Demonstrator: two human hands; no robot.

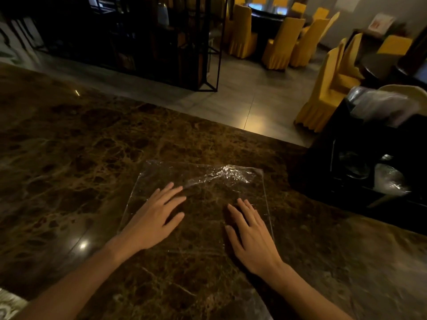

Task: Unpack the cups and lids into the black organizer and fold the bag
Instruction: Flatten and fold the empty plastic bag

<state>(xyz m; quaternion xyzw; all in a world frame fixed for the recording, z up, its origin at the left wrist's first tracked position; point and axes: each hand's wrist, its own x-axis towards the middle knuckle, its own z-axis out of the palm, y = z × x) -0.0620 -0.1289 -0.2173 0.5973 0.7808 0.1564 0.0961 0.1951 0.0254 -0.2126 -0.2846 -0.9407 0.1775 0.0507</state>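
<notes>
Head view. Your left hand lies flat on the clear plastic bag, fingers straight and slightly spread, pointing toward about 1 o'clock; it grips nothing. Your right hand lies flat in the same manner on the bag's right half, fingers straight and pointing toward about 11 o'clock, close to the bag's right edge. The two hands are apart, with bare plastic between them. The bag is spread flat on the brown marbled tabletop, directly ahead of you at 12 o'clock; its far edge is crinkled and catches the light, most brightly toward the far right corner. The black organizer stands on the tabletop at about 2 o'clock from the bag, near it but not touching. Its open compartments hold glossy round items, too dark and blurred to tell whether they are cups or lids; pale wrapped material rises above its top. Beyond the tabletop, at 12 to 1 o'clock, stand chairs with yellow covers and, at 11 o'clock, a black metal shelf frame.
</notes>
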